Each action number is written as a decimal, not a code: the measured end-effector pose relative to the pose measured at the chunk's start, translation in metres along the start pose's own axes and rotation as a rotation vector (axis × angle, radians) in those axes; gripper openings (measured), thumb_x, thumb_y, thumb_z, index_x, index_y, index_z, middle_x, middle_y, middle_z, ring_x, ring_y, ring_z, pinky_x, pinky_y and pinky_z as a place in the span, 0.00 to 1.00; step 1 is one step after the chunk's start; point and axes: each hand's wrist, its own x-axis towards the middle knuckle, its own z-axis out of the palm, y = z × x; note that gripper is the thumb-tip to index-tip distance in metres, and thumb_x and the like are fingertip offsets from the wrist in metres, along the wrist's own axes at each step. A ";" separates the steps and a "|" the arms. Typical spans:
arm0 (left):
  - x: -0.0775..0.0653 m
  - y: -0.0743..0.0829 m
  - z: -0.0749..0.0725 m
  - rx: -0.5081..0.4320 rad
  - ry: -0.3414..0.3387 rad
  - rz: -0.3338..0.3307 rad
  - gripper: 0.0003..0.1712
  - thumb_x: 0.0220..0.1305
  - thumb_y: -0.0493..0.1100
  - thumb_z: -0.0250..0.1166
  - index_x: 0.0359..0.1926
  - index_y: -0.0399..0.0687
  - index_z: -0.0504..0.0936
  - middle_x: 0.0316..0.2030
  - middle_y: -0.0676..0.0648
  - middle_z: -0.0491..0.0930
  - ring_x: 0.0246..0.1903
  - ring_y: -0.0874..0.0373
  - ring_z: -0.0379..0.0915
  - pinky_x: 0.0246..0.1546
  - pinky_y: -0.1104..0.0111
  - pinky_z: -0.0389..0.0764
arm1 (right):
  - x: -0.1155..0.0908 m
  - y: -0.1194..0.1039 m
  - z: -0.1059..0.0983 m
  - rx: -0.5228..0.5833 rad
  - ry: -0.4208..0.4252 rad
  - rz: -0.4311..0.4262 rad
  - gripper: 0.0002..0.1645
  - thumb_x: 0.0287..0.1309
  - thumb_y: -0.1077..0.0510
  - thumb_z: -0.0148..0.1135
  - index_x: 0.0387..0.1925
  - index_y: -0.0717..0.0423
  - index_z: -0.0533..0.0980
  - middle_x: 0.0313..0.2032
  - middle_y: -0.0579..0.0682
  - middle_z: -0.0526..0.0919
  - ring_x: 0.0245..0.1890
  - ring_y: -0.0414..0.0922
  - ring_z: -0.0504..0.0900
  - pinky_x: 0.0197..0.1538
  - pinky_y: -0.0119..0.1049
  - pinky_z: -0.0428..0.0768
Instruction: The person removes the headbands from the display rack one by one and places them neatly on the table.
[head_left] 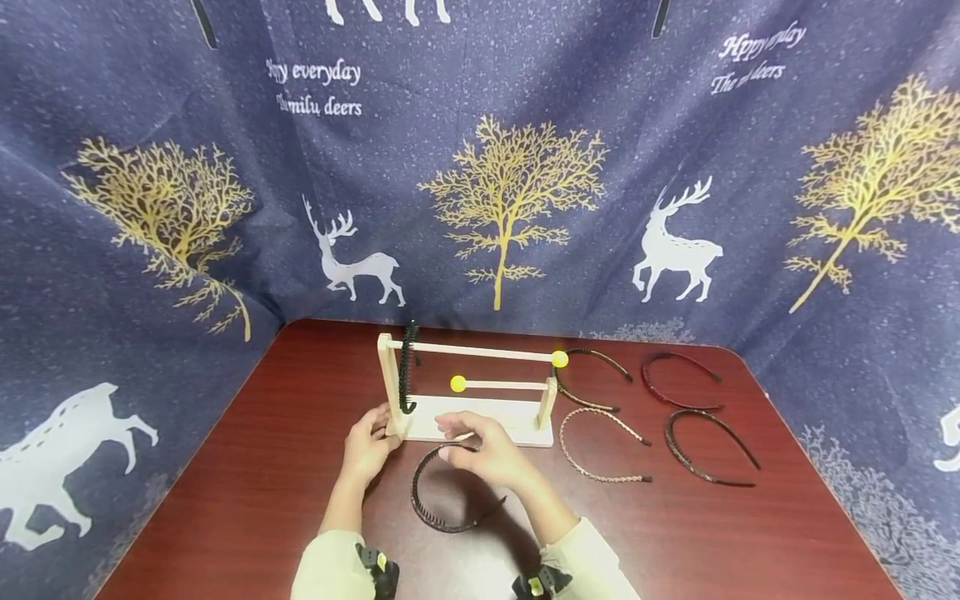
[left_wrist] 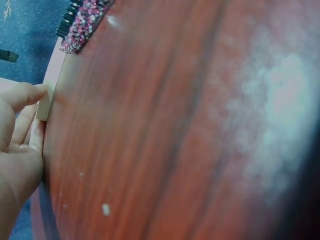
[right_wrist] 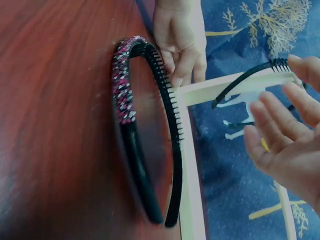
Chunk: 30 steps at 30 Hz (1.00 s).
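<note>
A white wooden display rack (head_left: 517, 410) with two horizontal rods, each tipped with a yellow ball, stands on the table. My left hand (head_left: 367, 446) grips the left end of its base, the fingertips on the wood (left_wrist: 46, 102). On the upper rod, near the left post, hangs a black toothed headband (head_left: 406, 367). My right hand (head_left: 487, 454) hovers before the base, fingers apart and loosely bent, holding nothing. Below it a dark toothed headband (head_left: 417, 497) sits on the table; pink and silver stones (right_wrist: 122, 85) cover its outside in the right wrist view.
Right of the rack lie several headbands: a dark-and-gold one (head_left: 581, 402), a beige braided one (head_left: 567, 446), a dark red one (head_left: 649, 386) and a brown one (head_left: 678, 450). A blue patterned cloth (head_left: 450, 250) hangs behind the reddish table (head_left: 247, 500).
</note>
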 end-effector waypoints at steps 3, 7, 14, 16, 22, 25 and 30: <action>-0.001 -0.001 -0.001 -0.019 0.004 0.002 0.35 0.46 0.23 0.63 0.59 0.34 0.69 0.51 0.33 0.74 0.54 0.45 0.69 0.55 0.64 0.72 | 0.010 -0.002 0.004 0.032 0.045 -0.026 0.25 0.51 0.71 0.60 0.52 0.74 0.69 0.48 0.66 0.76 0.48 0.65 0.73 0.51 0.58 0.74; -0.003 -0.001 -0.001 -0.025 0.010 0.006 0.35 0.45 0.22 0.63 0.59 0.33 0.70 0.50 0.32 0.75 0.53 0.45 0.70 0.55 0.64 0.72 | 0.020 0.001 0.010 0.089 0.109 -0.050 0.26 0.49 0.74 0.60 0.52 0.73 0.69 0.45 0.67 0.77 0.47 0.65 0.74 0.50 0.62 0.71; -0.002 0.001 -0.001 -0.029 0.013 0.008 0.34 0.47 0.23 0.64 0.59 0.34 0.70 0.51 0.32 0.74 0.53 0.44 0.69 0.56 0.62 0.72 | 0.033 -0.001 0.019 0.219 0.167 -0.050 0.27 0.48 0.75 0.58 0.54 0.73 0.68 0.47 0.71 0.73 0.50 0.68 0.70 0.53 0.65 0.67; -0.001 0.001 -0.001 -0.028 0.009 0.007 0.34 0.47 0.23 0.64 0.59 0.34 0.70 0.51 0.32 0.74 0.54 0.44 0.69 0.56 0.62 0.71 | 0.037 -0.002 0.020 0.234 0.162 -0.056 0.29 0.49 0.74 0.58 0.55 0.74 0.66 0.49 0.73 0.72 0.51 0.69 0.69 0.54 0.64 0.67; -0.001 0.003 -0.001 -0.022 0.007 -0.007 0.34 0.48 0.24 0.64 0.59 0.35 0.70 0.52 0.33 0.74 0.54 0.45 0.69 0.56 0.62 0.71 | 0.048 -0.001 0.023 0.252 0.132 -0.058 0.32 0.50 0.75 0.56 0.59 0.74 0.61 0.51 0.72 0.72 0.52 0.67 0.70 0.57 0.54 0.70; -0.002 0.004 -0.002 -0.017 0.001 -0.016 0.34 0.48 0.24 0.64 0.60 0.35 0.69 0.52 0.33 0.73 0.55 0.44 0.68 0.56 0.62 0.71 | 0.050 0.002 0.024 0.289 0.108 -0.049 0.33 0.50 0.76 0.55 0.60 0.74 0.59 0.51 0.72 0.73 0.51 0.67 0.70 0.59 0.53 0.69; -0.002 0.004 -0.001 -0.036 0.000 -0.013 0.34 0.48 0.24 0.64 0.59 0.35 0.70 0.51 0.33 0.74 0.54 0.44 0.69 0.56 0.62 0.71 | 0.050 0.000 0.025 0.281 0.112 -0.035 0.33 0.48 0.76 0.55 0.59 0.73 0.61 0.46 0.71 0.75 0.47 0.69 0.71 0.55 0.54 0.72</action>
